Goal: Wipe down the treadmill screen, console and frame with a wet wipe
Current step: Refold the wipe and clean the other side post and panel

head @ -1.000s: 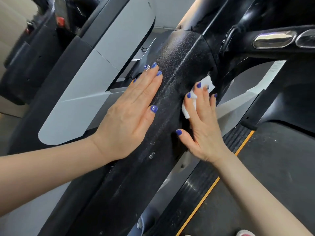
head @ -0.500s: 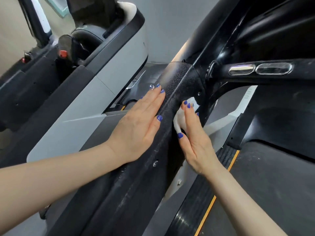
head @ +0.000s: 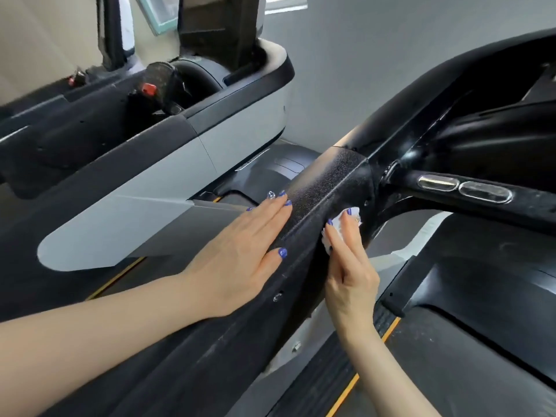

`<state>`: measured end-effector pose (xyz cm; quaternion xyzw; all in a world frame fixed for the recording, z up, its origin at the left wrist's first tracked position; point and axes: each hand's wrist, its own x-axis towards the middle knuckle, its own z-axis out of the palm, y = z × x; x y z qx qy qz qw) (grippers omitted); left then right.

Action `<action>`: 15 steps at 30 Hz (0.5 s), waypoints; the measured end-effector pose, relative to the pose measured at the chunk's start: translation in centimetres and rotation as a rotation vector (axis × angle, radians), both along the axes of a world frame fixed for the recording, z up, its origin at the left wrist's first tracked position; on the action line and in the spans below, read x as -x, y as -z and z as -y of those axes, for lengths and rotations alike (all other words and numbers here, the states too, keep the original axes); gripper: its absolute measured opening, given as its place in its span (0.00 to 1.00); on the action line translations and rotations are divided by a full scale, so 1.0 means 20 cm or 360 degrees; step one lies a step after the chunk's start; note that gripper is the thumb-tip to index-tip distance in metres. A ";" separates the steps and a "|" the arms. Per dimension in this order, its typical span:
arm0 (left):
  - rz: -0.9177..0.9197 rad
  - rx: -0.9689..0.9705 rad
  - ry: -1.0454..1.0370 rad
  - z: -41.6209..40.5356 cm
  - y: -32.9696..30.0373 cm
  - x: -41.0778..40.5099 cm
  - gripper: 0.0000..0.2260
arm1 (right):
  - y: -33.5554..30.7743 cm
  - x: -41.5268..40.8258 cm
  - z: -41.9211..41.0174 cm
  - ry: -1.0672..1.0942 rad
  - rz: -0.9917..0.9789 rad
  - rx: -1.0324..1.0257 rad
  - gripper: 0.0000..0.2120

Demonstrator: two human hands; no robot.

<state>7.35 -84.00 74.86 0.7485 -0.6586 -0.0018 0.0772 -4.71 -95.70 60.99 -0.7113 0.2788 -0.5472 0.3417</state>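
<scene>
I had the left hand (head: 240, 254) flat, fingers together, on the textured upright (head: 328, 188) of the frame, and the right hand (head: 349, 263) pressing the wet wipe (head: 340, 224) against its inner face. I judged the wipe might bunch and slip near the handlebar (head: 469, 191) joint. Most of the wipe was hidden under my fingers; screen and console lay out of view.

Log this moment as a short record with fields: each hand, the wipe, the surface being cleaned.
left hand: flat, palm down on the outer face of the upright, holding nothing
right hand: pressing the wet wipe against the upright's inner face
wet wipe: white, bunched, mostly hidden under the fingers
upright: black textured frame post, just below the handlebar joint
</scene>
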 end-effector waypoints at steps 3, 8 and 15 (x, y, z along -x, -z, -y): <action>0.0109 0.0034 -0.0037 0.00 0.03 0.01 0.29 | 0.05 0.02 0.03 -0.0084 0.0029 0.0067 0.21; 0.0125 0.0074 -0.0059 0.02 0.02 0.03 0.28 | 0.08 0.03 0.08 -0.0397 0.0009 0.0188 0.23; 0.0125 0.0059 -0.0103 0.01 0.03 0.03 0.29 | 0.39 0.03 0.02 -0.0507 -0.0290 0.0444 0.36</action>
